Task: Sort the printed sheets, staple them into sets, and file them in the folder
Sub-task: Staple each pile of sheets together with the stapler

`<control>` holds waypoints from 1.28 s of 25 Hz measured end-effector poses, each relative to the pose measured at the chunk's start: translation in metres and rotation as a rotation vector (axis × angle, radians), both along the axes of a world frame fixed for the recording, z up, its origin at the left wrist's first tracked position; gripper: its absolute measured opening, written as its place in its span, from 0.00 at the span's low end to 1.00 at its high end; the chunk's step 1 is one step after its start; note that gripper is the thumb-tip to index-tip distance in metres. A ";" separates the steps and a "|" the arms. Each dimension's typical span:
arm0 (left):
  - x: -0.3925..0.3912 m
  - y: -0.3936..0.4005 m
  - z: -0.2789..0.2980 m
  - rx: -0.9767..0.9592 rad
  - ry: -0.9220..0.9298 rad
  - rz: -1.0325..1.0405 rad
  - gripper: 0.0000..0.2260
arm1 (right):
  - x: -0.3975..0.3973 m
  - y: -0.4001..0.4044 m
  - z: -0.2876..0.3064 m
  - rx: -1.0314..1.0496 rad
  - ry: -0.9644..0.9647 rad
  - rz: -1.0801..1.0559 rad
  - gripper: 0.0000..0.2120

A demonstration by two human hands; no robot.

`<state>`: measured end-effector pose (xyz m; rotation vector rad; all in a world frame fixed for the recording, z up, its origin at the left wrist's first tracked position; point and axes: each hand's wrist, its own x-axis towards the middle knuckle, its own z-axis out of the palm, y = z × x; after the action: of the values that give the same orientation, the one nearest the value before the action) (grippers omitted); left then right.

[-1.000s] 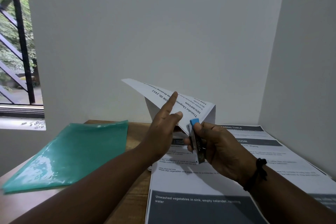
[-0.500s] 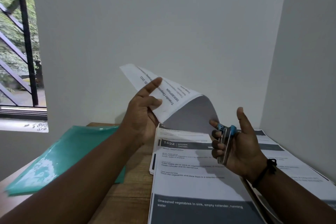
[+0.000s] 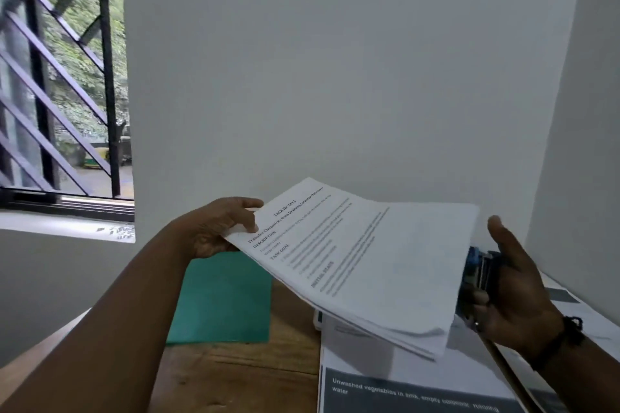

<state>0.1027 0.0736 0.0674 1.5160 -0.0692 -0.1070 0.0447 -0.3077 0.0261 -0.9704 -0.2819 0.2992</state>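
A stapled set of white printed sheets (image 3: pixel 362 261) hangs tilted above flat printed pages (image 3: pixel 419 389), beside a teal plastic folder (image 3: pixel 221 302).

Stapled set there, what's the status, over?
Left hand holds the stapled set above the table. Right hand grips the stapler. Green folder lies unobstructed, ahead left.

Stapler (image 3: pixel 476 273): your right hand (image 3: pixel 513 292) and the held sheets (image 3: pixel 362 265) hide most of it.
Folder (image 3: pixel 221 298): partly behind sheets.
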 end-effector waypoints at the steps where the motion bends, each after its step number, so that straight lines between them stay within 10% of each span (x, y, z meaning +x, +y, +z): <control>1: 0.001 0.004 -0.003 0.028 -0.015 -0.010 0.22 | -0.003 0.005 0.003 -0.060 0.011 0.006 0.24; 5: 0.013 0.004 -0.010 -0.202 -0.120 0.222 0.19 | -0.014 0.030 0.002 -0.441 0.003 -0.303 0.08; 10: 0.022 -0.032 -0.013 -0.648 -0.018 0.176 0.13 | -0.013 0.045 -0.003 -0.310 -0.085 -0.481 0.08; 17: -0.003 -0.080 -0.008 -0.242 0.033 -0.036 0.16 | -0.018 0.056 -0.002 -0.234 -0.051 -0.527 0.10; 23: -0.023 0.035 0.007 -0.108 0.060 0.068 0.14 | -0.025 0.054 0.004 -0.520 -0.070 -0.436 0.12; 28: -0.049 0.128 -0.037 0.123 0.273 0.001 0.38 | -0.025 0.047 0.003 -0.667 -0.155 -0.459 0.12; 32: -0.056 0.132 -0.053 0.553 0.299 0.139 0.17 | -0.026 0.046 -0.002 -0.785 -0.255 -0.480 0.08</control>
<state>0.0469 0.2052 0.0147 2.0322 0.3292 -0.2555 0.0191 -0.2617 0.0244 -1.8164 -0.1495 -0.1820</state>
